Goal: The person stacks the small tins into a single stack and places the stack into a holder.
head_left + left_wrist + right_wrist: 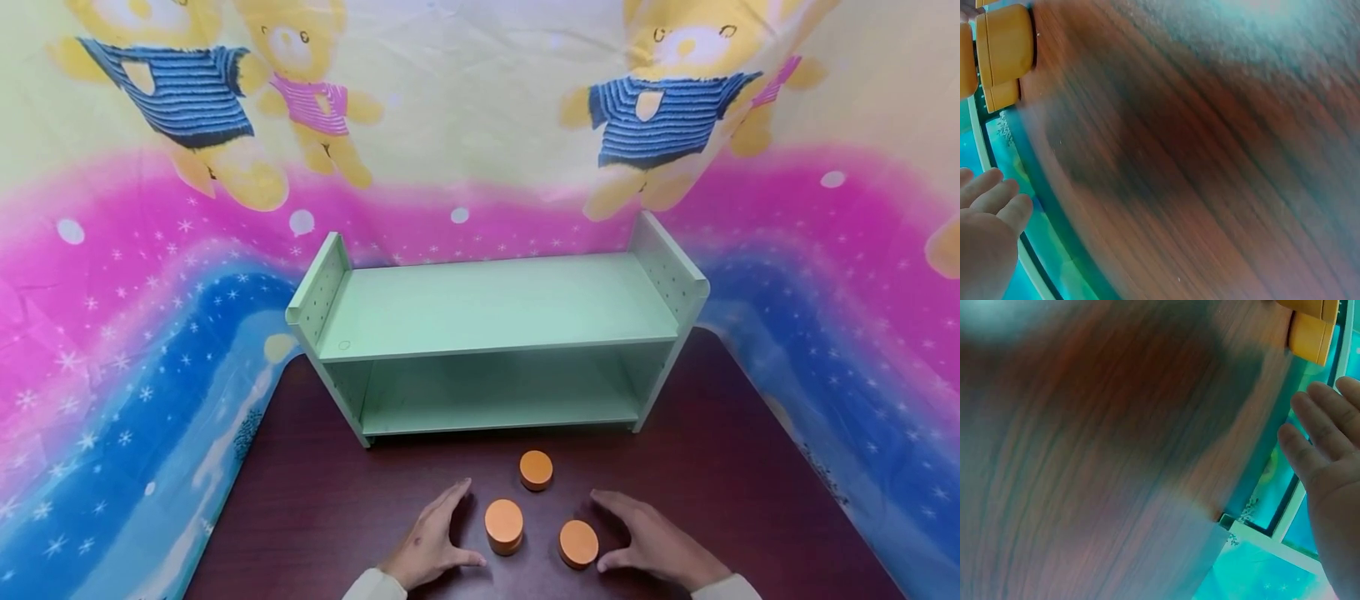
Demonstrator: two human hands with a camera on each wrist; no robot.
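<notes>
On the dark desk (pixel 300 500), in front of the green shelf (pixel 495 308), all orange and round: rear tin (pixel 536 470), nearest the shelf; L tin (pixel 503 527), taller, poss. two stacked (can't tell); R tin (pixel 578 544). My L grip (pixel 433 540), released and loosely curved, stands just beside L tin, gap visible. My R grip (pixel 651 543), likewise released, arches beside R tin; contact w/ its side unclear to me. Wrist views: mostly blurred desk, tins cut off at the edge. Handling (est.): each tin prob. light, stiff, smooth-walled, hence a bit slippery if nipped at one edge; not obviously fragile. Best hold, I judge: opposed pinch across the diam., low on the side wall; for L tin, incl. the lower part, as the upper may slide if separate.
</notes>
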